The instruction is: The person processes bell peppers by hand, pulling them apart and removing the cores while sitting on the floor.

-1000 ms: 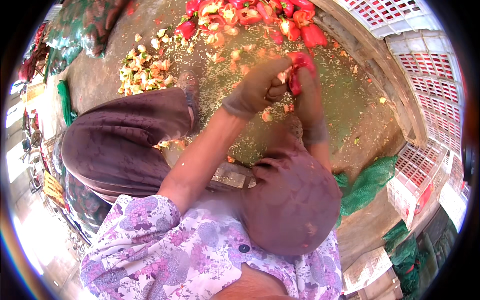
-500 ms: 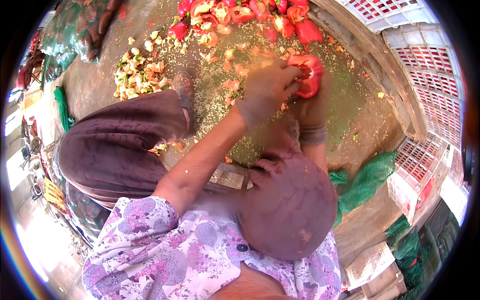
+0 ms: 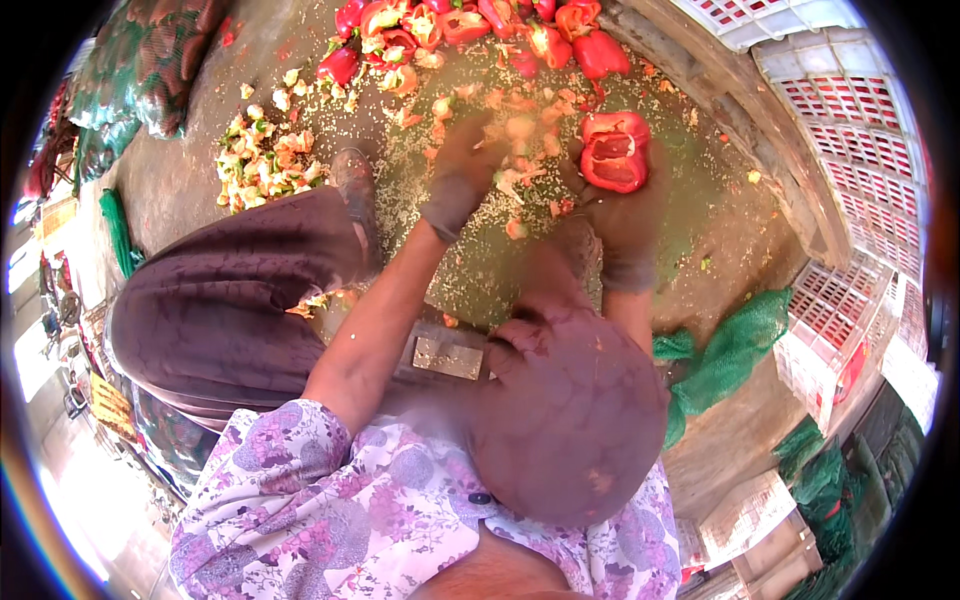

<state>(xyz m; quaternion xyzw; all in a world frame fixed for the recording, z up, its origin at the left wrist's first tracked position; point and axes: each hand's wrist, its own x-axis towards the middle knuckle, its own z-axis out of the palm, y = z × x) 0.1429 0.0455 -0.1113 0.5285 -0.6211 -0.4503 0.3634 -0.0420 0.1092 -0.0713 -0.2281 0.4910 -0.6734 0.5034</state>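
Low over the floor, my right hand (image 3: 628, 222), in a dark glove, holds a red bell pepper (image 3: 632, 126). The pepper's cut opening faces up and shows a hollow red inside. My left hand (image 3: 462, 172), also gloved, is apart from the pepper, over the scattered seeds and pale pepper cores (image 3: 518, 182). Its fingers are smeared by motion, so I cannot tell whether they hold anything. Several red bell peppers (image 3: 600, 55), some cut open, lie at the far side. A heap of pale cores with green stems (image 3: 262, 160) lies beyond my left knee.
A raised ledge (image 3: 745, 120) runs along the right, with white plastic crates (image 3: 830, 85) behind it. Green netting (image 3: 735, 345) lies by my right knee. Filled mesh sacks (image 3: 150, 65) stand at the far left. A low wooden seat or board (image 3: 447, 358) shows between my legs.
My left hand has come out of the pepper's opening and moved left, over the scattered cores. My right hand still holds the pepper, its opening now turned more toward me.
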